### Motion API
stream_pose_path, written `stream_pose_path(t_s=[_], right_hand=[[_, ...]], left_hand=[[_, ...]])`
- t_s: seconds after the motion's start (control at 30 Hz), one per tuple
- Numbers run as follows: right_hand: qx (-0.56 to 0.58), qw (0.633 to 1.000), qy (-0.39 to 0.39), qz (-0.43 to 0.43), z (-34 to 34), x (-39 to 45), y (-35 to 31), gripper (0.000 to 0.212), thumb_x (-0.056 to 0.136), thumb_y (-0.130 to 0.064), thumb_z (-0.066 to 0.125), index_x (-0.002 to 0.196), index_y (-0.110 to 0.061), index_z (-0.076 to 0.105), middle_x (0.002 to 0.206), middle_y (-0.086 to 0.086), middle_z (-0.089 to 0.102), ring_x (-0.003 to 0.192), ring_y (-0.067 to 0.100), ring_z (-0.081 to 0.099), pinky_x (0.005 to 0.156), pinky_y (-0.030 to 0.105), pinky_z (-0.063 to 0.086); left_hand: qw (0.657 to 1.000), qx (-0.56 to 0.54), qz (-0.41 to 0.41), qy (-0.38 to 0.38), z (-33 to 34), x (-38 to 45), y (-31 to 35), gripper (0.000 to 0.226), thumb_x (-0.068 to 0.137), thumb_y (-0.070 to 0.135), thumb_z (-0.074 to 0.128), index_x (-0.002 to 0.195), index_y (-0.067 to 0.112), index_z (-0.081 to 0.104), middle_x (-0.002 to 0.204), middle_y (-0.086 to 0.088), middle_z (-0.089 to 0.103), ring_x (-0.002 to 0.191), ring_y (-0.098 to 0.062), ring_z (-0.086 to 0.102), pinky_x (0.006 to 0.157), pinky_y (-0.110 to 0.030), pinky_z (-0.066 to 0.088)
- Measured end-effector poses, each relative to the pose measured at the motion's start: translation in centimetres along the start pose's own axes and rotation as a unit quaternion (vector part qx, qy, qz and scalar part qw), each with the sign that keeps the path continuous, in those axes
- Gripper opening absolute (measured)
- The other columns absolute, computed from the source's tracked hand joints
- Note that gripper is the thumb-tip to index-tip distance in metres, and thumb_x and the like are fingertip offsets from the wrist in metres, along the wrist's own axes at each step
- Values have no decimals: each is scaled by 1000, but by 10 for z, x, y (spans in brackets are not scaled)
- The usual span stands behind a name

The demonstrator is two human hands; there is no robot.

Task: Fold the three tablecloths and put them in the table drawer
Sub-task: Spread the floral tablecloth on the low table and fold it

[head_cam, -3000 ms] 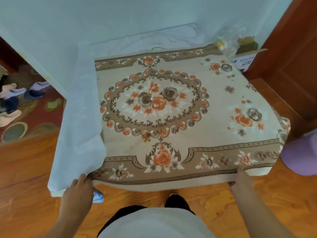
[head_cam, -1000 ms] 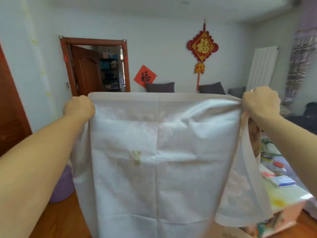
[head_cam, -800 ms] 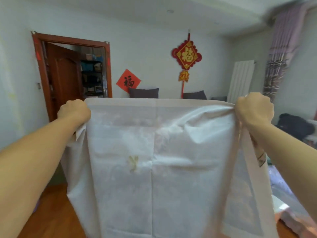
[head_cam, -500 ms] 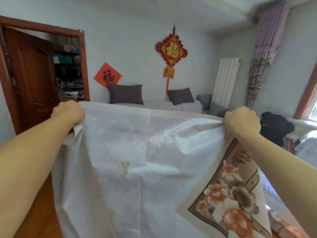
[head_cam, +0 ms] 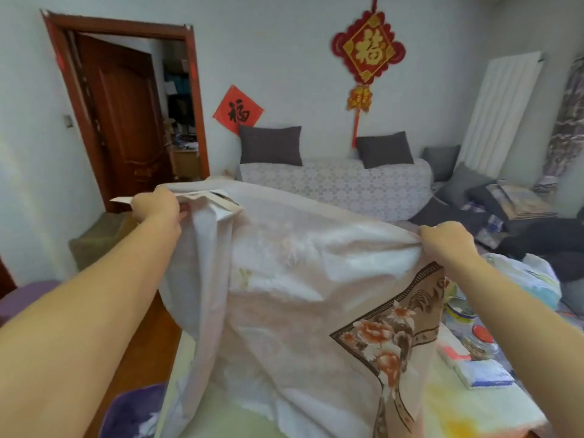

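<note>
White backing side of the tablecloth (head_cam: 284,279) faces the camera, cloth held up in the air in front of the person, spread between both hands. Left hand (head_cam: 156,205) grips the upper left edge, fingers curled round a bunched fold. Right hand (head_cam: 447,240) grips the upper right edge, fingers curled over gathered fabric. Right hand sits lower than left, so the top edge slopes down to the right. Lower right corner flips over, showing the beige floral print with a brown border. Bottom of the cloth hangs down over the counter (head_cam: 474,406), which carries small items on its right side. Sofa (head_cam: 335,184) with dark cushions behind, red knot ornament (head_cam: 368,47) on the wall, wooden door (head_cam: 126,115) open at left.
</note>
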State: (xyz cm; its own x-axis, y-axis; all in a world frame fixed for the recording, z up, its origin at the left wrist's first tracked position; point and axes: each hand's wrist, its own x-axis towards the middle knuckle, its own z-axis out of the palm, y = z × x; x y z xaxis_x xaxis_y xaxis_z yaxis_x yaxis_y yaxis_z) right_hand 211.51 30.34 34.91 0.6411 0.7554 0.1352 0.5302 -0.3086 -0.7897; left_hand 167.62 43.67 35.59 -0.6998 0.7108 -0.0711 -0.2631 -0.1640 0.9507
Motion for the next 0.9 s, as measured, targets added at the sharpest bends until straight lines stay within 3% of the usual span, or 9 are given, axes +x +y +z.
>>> stream_pose_path(t_s=[0.2, 0.27, 0.37, 0.5, 0.63, 0.67, 0.73, 0.8, 0.9], right_hand=[[112, 979, -168, 13, 14, 38, -11, 18, 81, -22, 63, 78, -4, 62, 67, 18, 56, 57, 28, 56, 52, 35, 43], [159, 958, -238, 12, 17, 53, -21, 15, 88, -16, 60, 80, -4, 59, 63, 16, 55, 49, 26, 54, 48, 30, 45], [267, 913, -308, 33, 31, 79, -34, 11, 94, -16, 55, 92, -7, 62, 82, 17, 59, 73, 30, 59, 72, 42, 48], [420, 850, -296, 120, 48, 118, -35, 16, 98, -12, 50, 83, -12, 57, 75, 9, 59, 66, 22, 61, 67, 35, 56], [477, 819, -233, 220, 59, 149, -1, 25, 97, -6, 49, 109, -1, 69, 105, 14, 73, 98, 29, 73, 86, 43, 60], [476, 816, -207, 253, 66, 155, 16, 28, 96, -7, 50, 118, -2, 68, 114, 13, 71, 105, 29, 71, 87, 45, 60], [468, 817, -148, 302, 77, 163, 55, 25, 99, -9, 49, 115, -5, 68, 93, 14, 74, 73, 24, 75, 55, 37, 61], [464, 809, -102, 346, 92, 169, 95, 24, 103, -11, 45, 110, -9, 67, 67, 12, 68, 45, 19, 65, 37, 27, 50], [442, 795, -74, 409, 124, 172, 148, 28, 106, -7, 37, 97, -3, 63, 58, 11, 63, 37, 18, 59, 32, 22, 45]], left_hand=[[992, 11, 75, 98, 7, 6, 34, 15, 91, 27, 46, 87, 19, 59, 91, -2, 66, 81, -27, 72, 75, -46, 63], [986, 30, 117, 117, 31, 12, 59, 24, 93, 26, 43, 99, 15, 63, 100, 0, 67, 89, -23, 70, 85, -40, 60], [979, 66, 169, 94, 87, 20, 92, 33, 102, 21, 43, 128, 10, 61, 114, 4, 61, 101, -14, 61, 85, -22, 48], [977, 86, 186, -55, 184, 43, 97, 42, 99, 22, 46, 136, 9, 60, 133, -9, 65, 117, -23, 65, 94, -34, 57], [968, 56, 117, -213, 311, 93, 24, 31, 70, 12, 65, 100, 7, 73, 97, -11, 76, 92, -29, 75, 75, -47, 63], [953, 44, 78, -290, 335, 89, -10, 20, 73, 6, 67, 91, 7, 74, 91, -11, 76, 88, -30, 76, 68, -41, 63], [886, 51, 19, -461, 359, 44, -77, 14, 82, 3, 66, 84, 15, 72, 88, -8, 72, 86, -27, 73, 68, -32, 60], [825, 94, 12, -557, 352, -14, -137, 29, 78, 16, 69, 107, 17, 67, 106, -10, 67, 100, -25, 65, 94, -40, 54], [738, 254, 0, -626, 292, -65, -258, 33, 101, 30, 57, 133, 23, 54, 133, -5, 58, 124, -19, 54, 103, -32, 41]])
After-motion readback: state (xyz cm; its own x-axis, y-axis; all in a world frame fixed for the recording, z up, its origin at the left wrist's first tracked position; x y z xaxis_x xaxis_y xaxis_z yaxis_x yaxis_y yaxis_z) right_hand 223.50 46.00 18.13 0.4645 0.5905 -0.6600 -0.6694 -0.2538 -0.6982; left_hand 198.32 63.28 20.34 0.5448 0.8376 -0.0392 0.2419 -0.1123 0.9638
